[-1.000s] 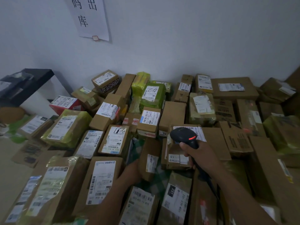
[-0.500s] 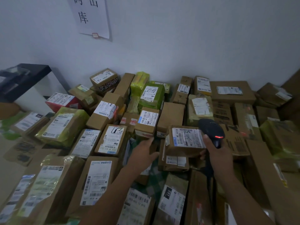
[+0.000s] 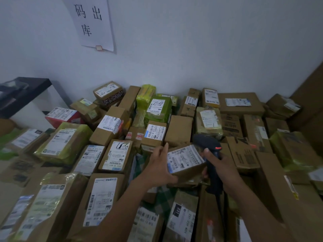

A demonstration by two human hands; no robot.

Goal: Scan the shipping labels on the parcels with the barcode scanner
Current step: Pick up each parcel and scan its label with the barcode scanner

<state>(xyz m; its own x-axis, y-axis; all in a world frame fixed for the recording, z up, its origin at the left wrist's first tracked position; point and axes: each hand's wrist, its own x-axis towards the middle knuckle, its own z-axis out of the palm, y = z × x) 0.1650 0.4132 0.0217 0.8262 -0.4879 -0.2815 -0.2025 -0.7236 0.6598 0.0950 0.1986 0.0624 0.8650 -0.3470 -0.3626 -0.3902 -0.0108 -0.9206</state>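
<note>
Nearest the camera lay flat kraft-card parcels [image 3: 181, 217] with glossy white labels, and a green checked cloth [image 3: 157, 198] showed in the gaps between them. Both bare forearms reached over these to the same small carton [image 3: 189, 173], which was tipped up out of the pile. The left hand [image 3: 160, 166] clasped its left end. That grip was a pinch, with the fingers straight along the side and the thumb on the near edge.

The right hand [image 3: 222, 165] was wrapped tight round the handle of the barcode scanner [image 3: 208, 142], a smooth black plastic pistol shape with a small red light glowing on its head. Its cable [image 3: 218, 199] dropped away towards the wearer. That thumb touched the carton's right edge.

The carton's long axis ran from left to right, from one hand to the other. Its shipping label [image 3: 185, 158], which was white, scrawled on in marker and blurred, faced up and towards the wearer. The label lay just left of the scanner's head and slightly below it, almost touching. Which way the scanner's window faced could not be told. In my judgement, the right hand would need to draw back and turn the scanner leftward onto the barcode.

Further off were crinkly green-wrapped packs [image 3: 157, 109], plain boxes, a black shelf [image 3: 26, 88] and a paper sign [image 3: 94, 23] on the wall.
</note>
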